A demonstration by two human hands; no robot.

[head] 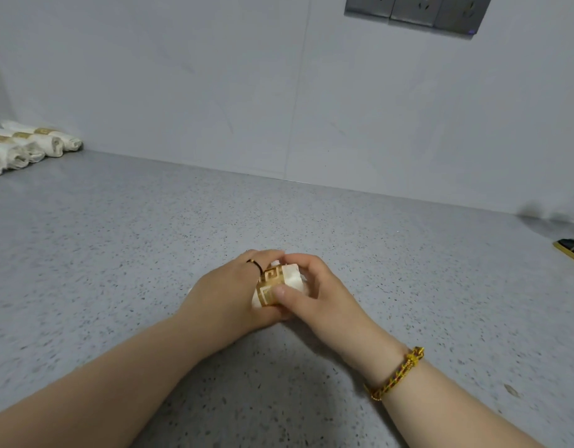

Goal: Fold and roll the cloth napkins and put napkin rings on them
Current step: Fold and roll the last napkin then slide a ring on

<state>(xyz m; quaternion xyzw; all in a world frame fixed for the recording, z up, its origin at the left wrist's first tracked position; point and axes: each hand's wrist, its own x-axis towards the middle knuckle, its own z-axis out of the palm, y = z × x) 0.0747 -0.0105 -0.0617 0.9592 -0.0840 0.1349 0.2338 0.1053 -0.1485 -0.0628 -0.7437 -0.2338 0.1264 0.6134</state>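
Your left hand [234, 286] and right hand [321, 286] both grip the rolled napkin [294, 279] mid-counter [150, 253], right thumb on its gold napkin ring [268, 286], so this roll looks nearly finished, with several ringed rolls [30, 147] already lying far left.

Ringed napkin [279, 286] between both hands; finished rolls [30, 147] far left.

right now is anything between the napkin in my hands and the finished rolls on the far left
Nothing visible: only countertop lies between the napkin, held by left hand and right hand, and the finished rolls.
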